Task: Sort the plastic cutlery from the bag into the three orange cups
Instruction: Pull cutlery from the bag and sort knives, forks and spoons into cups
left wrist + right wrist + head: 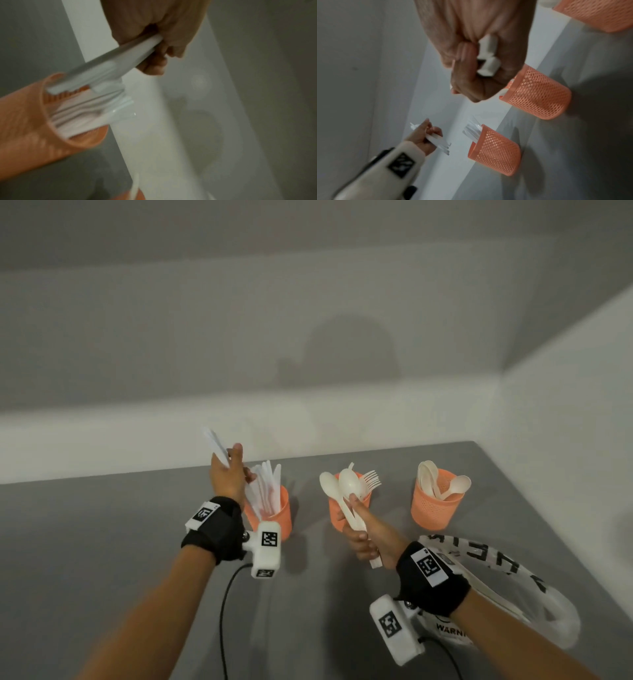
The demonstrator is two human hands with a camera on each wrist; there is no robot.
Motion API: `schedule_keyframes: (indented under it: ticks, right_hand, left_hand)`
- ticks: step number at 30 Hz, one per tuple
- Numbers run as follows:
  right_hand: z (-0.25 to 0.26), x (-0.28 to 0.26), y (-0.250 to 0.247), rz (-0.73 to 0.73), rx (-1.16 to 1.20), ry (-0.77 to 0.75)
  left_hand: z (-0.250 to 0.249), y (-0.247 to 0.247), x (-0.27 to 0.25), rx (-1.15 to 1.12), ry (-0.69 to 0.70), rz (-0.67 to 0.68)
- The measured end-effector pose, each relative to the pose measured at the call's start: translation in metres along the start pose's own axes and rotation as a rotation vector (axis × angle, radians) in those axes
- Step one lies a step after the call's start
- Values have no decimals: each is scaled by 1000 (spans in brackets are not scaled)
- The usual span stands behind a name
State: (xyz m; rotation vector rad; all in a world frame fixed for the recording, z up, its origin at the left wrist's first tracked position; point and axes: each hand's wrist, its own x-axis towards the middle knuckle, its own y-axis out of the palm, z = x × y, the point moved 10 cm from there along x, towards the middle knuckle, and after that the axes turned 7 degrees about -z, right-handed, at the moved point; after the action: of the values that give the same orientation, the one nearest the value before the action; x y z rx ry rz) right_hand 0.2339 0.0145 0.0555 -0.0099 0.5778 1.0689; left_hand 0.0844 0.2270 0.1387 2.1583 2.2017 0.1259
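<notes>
Three orange mesh cups stand in a row on the grey table. My left hand (230,470) is raised above the left cup (275,513), which has several white knives standing in it, and it pinches a few white knives (215,444); the left wrist view shows these knives (123,59) angled toward that cup (30,121). My right hand (361,537) grips a bundle of white spoons (337,487) by the handles, in front of the middle cup (334,510), which holds forks (371,479). The right cup (436,503) holds spoons. The handle ends (488,63) poke out of my right fist.
The clear plastic bag (507,580) with black lettering lies crumpled at the right, under my right forearm. White walls close the table at the back and on the right. Black cables (224,611) run from the wrist cameras across the near table.
</notes>
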Motion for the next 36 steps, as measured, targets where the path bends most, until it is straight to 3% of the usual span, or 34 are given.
schedule_keyframes:
  ticks: [5, 10, 15, 20, 24, 26, 29, 31, 36]
  right_hand:
    - [7, -9, 1, 112, 208, 83]
    - [7, -13, -4, 145, 254, 93]
    - [5, -12, -6, 102, 179, 80]
    - [10, -11, 2, 76, 83, 17]
    - [12, -9, 4, 82, 76, -7]
    - [12, -10, 6, 103, 113, 6]
    - [10, -17, 11, 157, 154, 31]
    - [8, -22, 14, 185, 137, 37]
    - [3, -29, 19, 237, 92, 16]
  left_hand:
    - [-8, -2, 21, 82, 103, -140]
    - [37, 7, 11, 182, 55, -100]
    - [52, 5, -3, 309, 111, -76]
    - [39, 8, -9, 509, 259, -23]
    - [1, 1, -29, 376, 423, -79]
    - [-9, 14, -48, 245, 415, 67]
    - [-4, 53, -88, 232, 386, 483]
    - [-1, 68, -112, 243, 341, 692]
    - [-8, 72, -124, 100, 143, 798]
